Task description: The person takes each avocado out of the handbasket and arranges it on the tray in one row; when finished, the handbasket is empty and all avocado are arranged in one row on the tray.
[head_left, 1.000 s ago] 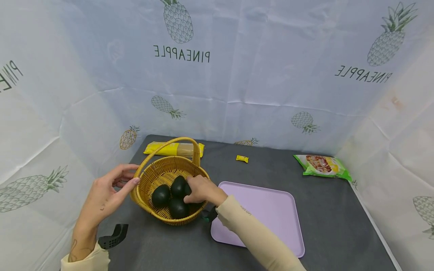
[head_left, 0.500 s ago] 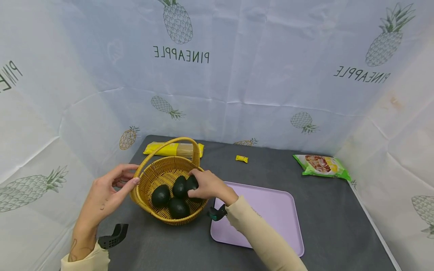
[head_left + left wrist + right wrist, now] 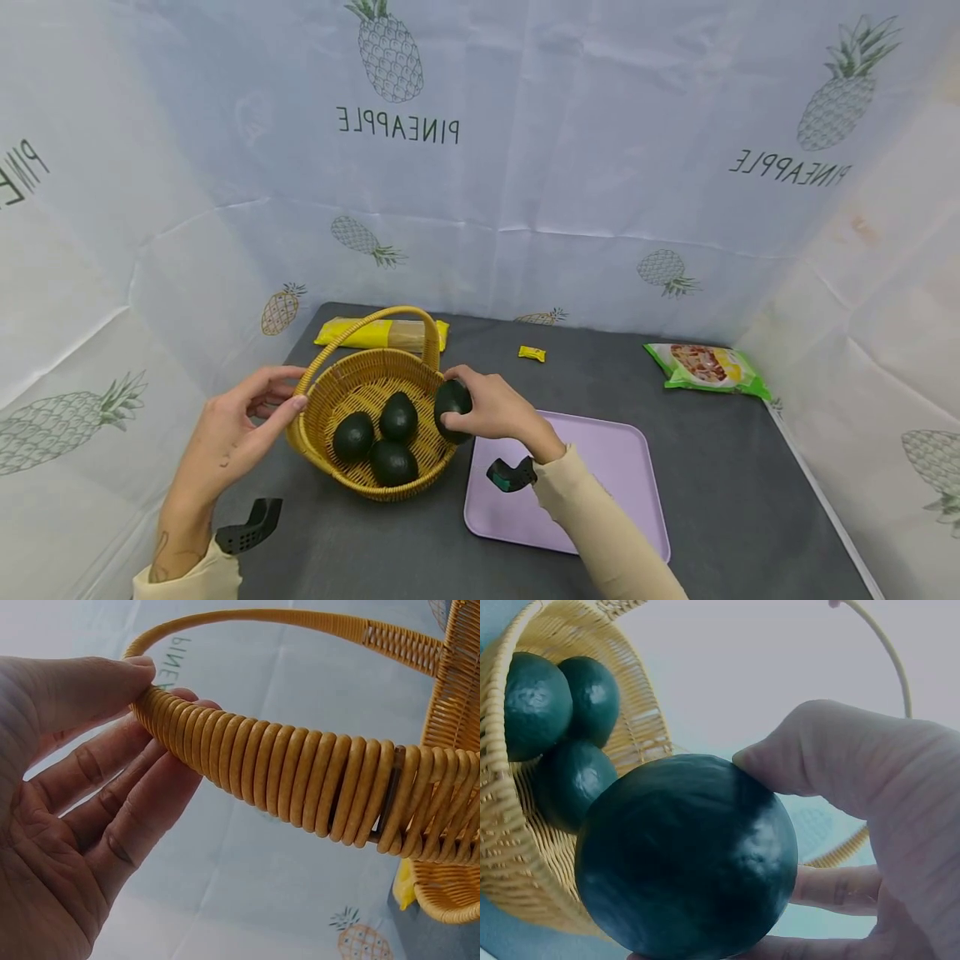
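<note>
A yellow wicker basket (image 3: 318,467) with an arched handle (image 3: 262,765) stands at the left of the table. Three dark green avocados (image 3: 353,437) lie together inside it. My left hand (image 3: 243,429) pinches the left side of the handle between thumb and fingers, as the left wrist view also shows. At the basket's right rim my right hand (image 3: 495,408) grips another avocado (image 3: 686,855), thumb on one side and fingers on the other. In the right wrist view that avocado hides part of the basket's inside.
A lilac tray (image 3: 615,450) lies on the dark table right of the basket, partly under the right forearm. Behind the basket is a yellow packet (image 3: 367,333). A small yellow wrapped piece (image 3: 532,353) lies at the back, and a green food bag (image 3: 708,368) at the far right.
My right hand has lifted one avocado from among the others and moved right to the basket's rim. The left hand keeps its hold on the handle.
</note>
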`<state>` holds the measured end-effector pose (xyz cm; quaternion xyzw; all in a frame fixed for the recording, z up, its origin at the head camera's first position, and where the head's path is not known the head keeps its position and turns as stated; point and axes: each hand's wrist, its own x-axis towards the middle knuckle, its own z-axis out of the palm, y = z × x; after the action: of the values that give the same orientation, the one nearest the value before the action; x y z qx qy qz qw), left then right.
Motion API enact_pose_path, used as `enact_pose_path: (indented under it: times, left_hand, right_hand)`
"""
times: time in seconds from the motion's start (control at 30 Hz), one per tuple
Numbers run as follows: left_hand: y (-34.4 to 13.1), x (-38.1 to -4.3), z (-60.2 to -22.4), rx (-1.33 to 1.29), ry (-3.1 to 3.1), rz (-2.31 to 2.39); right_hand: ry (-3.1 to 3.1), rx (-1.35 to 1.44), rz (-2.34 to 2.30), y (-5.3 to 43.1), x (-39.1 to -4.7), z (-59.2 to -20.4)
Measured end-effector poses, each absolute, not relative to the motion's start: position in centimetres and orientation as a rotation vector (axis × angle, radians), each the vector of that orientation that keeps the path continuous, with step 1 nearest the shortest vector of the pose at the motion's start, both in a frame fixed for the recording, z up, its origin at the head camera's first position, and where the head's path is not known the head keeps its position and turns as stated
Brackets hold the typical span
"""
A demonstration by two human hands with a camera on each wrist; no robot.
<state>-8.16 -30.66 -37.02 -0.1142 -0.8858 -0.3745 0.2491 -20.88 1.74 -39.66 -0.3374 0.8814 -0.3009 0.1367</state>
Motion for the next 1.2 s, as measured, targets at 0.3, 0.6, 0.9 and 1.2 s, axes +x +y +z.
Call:
enact_pose_path:
  times: [0.3,0.6,0.9,1.2]
  left_hand:
    - [-30.8,-8.2,-37.1,-0.311,-2.417,-1.012]
    - [-30.8,-8.2,-37.1,-0.304,-2.421,-1.005]
    - [-30.8,-8.2,-37.1,-0.307,-2.424,-0.995]
    - [-30.7,-8.2,-37.0,-0.295,-2.428,-0.992]
  right_hand:
    - [2.593,-0.872,-0.990,4.4,-20.6,-40.2]
    - [2.615,-0.736,-1.051,6.6,-20.1,-41.6]
    - [2.596,-0.661,-1.099,7.5,-19.5,-43.7]
    - [2.605,-0.614,-1.088,7.6,-19.4,-46.0]
